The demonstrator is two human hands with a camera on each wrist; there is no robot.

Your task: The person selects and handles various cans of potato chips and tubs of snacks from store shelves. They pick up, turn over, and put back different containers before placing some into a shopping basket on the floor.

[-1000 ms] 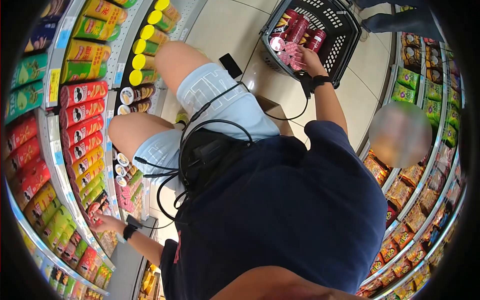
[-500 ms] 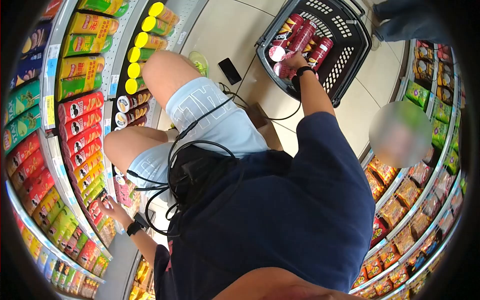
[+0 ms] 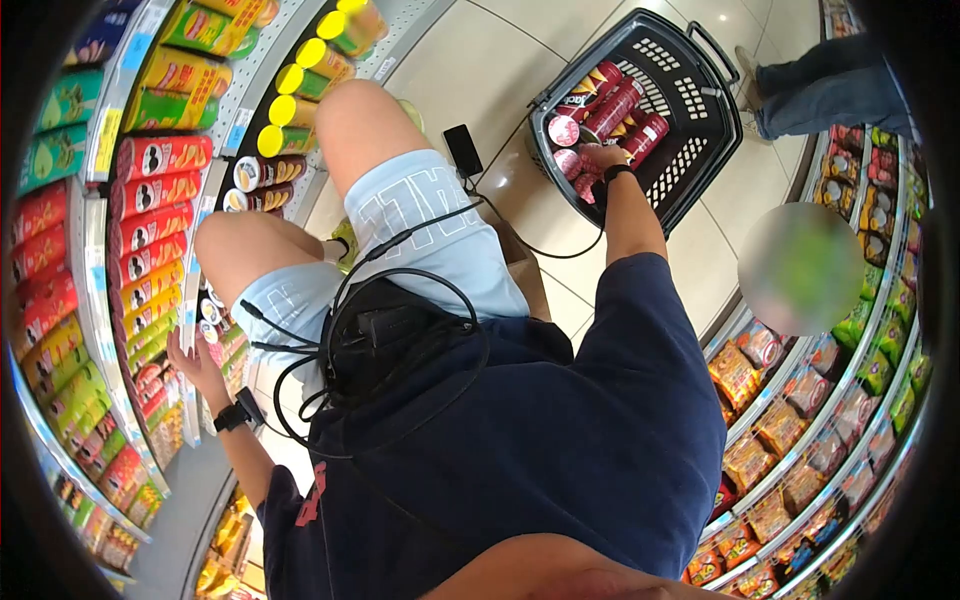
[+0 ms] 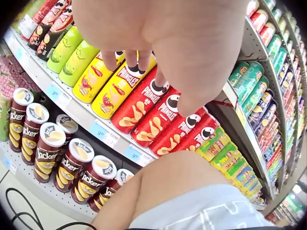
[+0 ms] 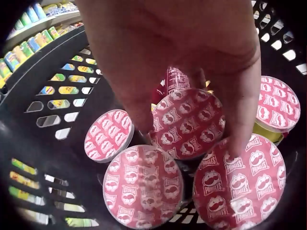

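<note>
Down in the black shopping basket (image 3: 690, 185), my right hand (image 3: 604, 158) reaches among several chip cans. The right wrist view shows its thumb and fingers on opposite sides of a can with a pink Pringles-patterned lid (image 5: 188, 125). Other pink-lidded cans (image 5: 143, 187) surround it. Maroon chip cans (image 3: 612, 108) lie beside them in the basket. My left hand (image 3: 203, 370) is held out at the chip shelf, its fingers spread and holding nothing. In the left wrist view those fingers overlap yellow Pringles cans (image 4: 116, 92), close to red Pringles cans (image 4: 144, 106).
On the lower shelf stand brown Jacker cans (image 4: 82, 160) with white lids. A phone (image 3: 462, 150) lies on the tiled floor near the basket. Black cables (image 3: 390, 272) loop over the person's lap. Another person's legs (image 3: 828, 88) are beyond the basket. Shelves of snack bags (image 3: 785, 425) line the right.
My left hand has moved along the shelf toward the yellow and red cans, its fingers spreading. My right hand has stayed among the cans in the basket, shifting from the lids to between them.
</note>
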